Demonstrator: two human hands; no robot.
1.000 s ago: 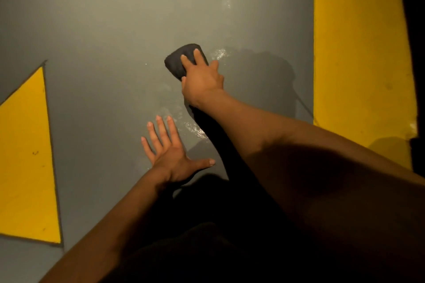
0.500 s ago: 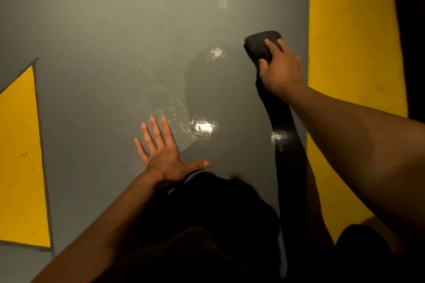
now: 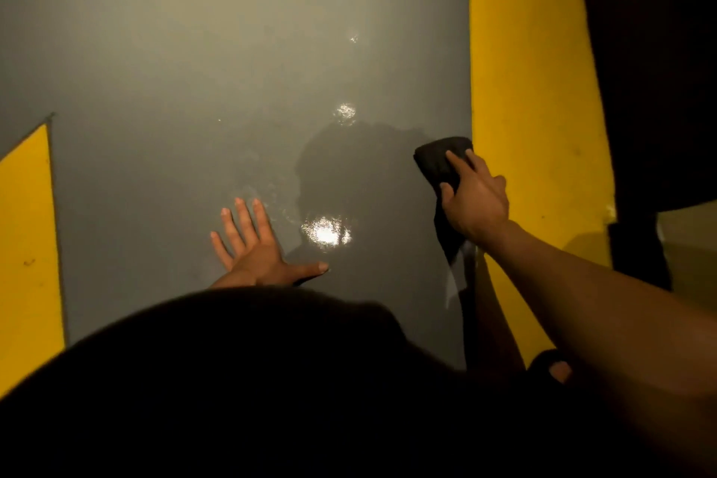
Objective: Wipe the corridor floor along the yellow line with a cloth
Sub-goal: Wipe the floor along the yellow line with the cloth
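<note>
Right hand (image 3: pixel 475 202) presses the dark cloth (image 3: pixel 440 159) flat, fingers over its top, right of centre, touching the yellow line (image 3: pixel 531 89). Soft, limp, probably damp: best held bunched under the palm. It has slid down the frame along the line since half a second ago. Left hand (image 3: pixel 258 248) stays spread on the grey floor (image 3: pixel 174 89).

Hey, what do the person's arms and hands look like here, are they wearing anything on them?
Both hands are bare, without gloves: the left hand and right hand. The right forearm shows no sleeve. No rings or watch are visible in the dim light.
</note>
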